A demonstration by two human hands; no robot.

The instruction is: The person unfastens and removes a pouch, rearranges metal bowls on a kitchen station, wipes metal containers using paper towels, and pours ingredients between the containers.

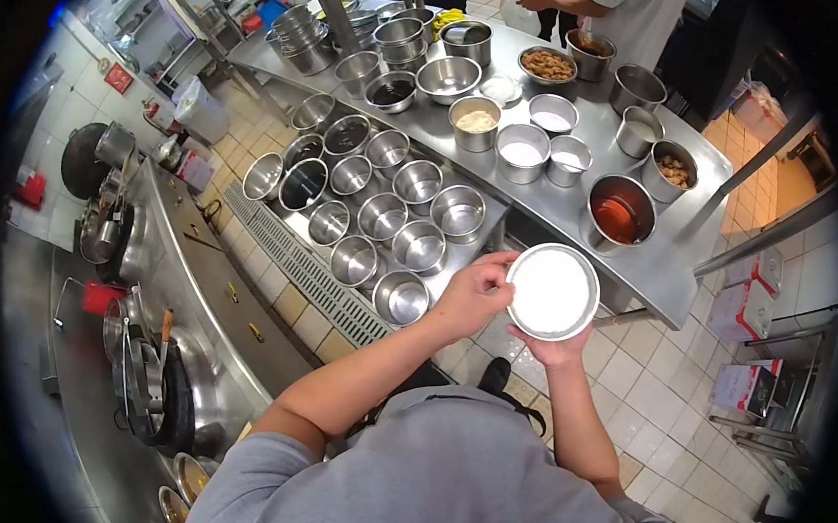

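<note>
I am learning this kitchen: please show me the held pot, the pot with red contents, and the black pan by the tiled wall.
Held pot (557, 336): head view, near rim.
Pot with red contents (622, 187): head view, far inside wall.
Black pan (82, 158): head view, its middle.

Looks like a round, silver-coloured metal container (595, 296) with a narrow, smooth rim. Holds a bright, even white filling (553, 290), spread across the whole opening; too washed out to tell powder from liquid. Appears circular from above, mouth turned up toward the camera, with no clear sign of tilt. Rests in the bare right hand (554, 349), cupped around the near side and underside. Touches the curled fingers of the bare left hand (477, 298) at the left edge; unclear whether pinched or merely steadied there.
</note>
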